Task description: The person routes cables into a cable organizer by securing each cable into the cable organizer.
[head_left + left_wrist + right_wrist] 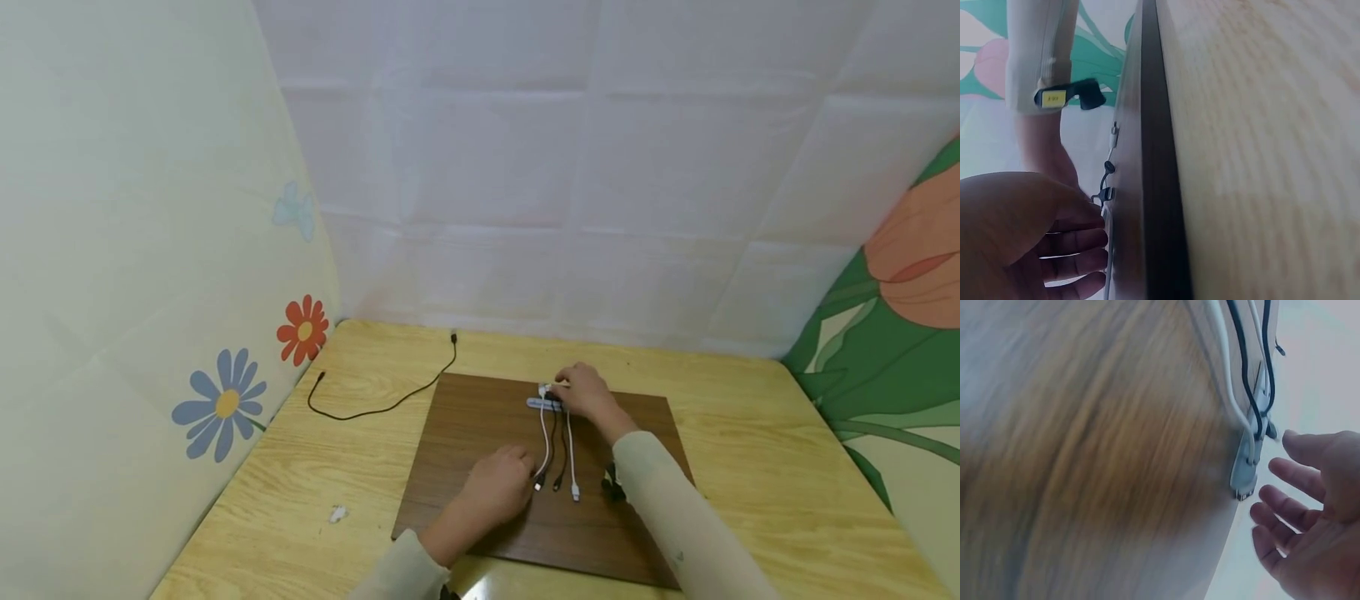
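Observation:
My left hand (pixel 501 483) is low over the brown board (pixel 457 417), its fingertips right at a white cable (pixel 545 437). The left wrist view has its fingers (pixel 1075 265) loosely bent beside that cable. My right hand (pixel 587 390) is at the board's far edge, over a light cable holder (pixel 534 402). In the right wrist view its fingers (pixel 1288 506) are spread, with nothing between them, beside the holder (pixel 1242 472). White and black cables run from the holder toward the near side, their plugs (pixel 575 492) lying on the board.
A separate black cable (pixel 367 414) lies curved on the wooden table (pixel 787 467), left of the board. A small white scrap (pixel 338 513) is at the table's left. Behind stands a white sheet (pixel 540 167), with flowered sheets (pixel 225 400) at both sides.

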`<state>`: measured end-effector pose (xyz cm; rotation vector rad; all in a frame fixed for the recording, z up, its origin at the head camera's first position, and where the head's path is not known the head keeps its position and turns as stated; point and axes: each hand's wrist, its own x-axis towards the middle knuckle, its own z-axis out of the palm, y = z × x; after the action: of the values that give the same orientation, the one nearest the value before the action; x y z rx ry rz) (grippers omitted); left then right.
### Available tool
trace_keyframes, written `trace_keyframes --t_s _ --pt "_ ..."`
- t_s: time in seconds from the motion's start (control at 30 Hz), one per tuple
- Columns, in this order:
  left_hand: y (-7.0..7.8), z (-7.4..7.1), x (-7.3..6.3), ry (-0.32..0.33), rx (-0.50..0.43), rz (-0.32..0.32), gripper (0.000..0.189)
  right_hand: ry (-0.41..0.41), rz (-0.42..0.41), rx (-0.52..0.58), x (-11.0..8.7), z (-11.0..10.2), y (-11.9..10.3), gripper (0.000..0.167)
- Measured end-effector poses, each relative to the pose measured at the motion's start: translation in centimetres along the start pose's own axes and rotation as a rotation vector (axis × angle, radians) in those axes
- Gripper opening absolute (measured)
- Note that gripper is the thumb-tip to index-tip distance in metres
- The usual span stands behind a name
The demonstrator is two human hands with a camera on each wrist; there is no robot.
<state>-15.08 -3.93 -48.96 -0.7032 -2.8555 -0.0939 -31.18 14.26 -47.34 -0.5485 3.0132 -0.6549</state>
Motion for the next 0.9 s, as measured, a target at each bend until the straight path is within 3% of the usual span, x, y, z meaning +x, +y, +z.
trace_keyframes --t_s 0.27,0.5,0.67,0.9 --pt "-1.2 -0.5 0.3 0.001 -0.033 -0.017 0.004 -0.060 0.073 -0.002 -1.5 -0.9 1.5 0.040" --pt "-2.4 -0.7 0.2 0.010 0.003 -0.013 0.005 -0.091 0.058 -0.035 -2.5 -1.2 2.7 0.039" --pt "-4.4 -1.1 0.2 0.036 -0.002 -0.044 0.008 -0.141 0.022 -0.083 -3.5 -1.6 3.2 0.044" --pt "-8.2 -1.5 -0.2 0.075 -0.036 -0.109 0.008 -0.217 0.044 -0.103 -4.9 -2.2 3.7 0.052"
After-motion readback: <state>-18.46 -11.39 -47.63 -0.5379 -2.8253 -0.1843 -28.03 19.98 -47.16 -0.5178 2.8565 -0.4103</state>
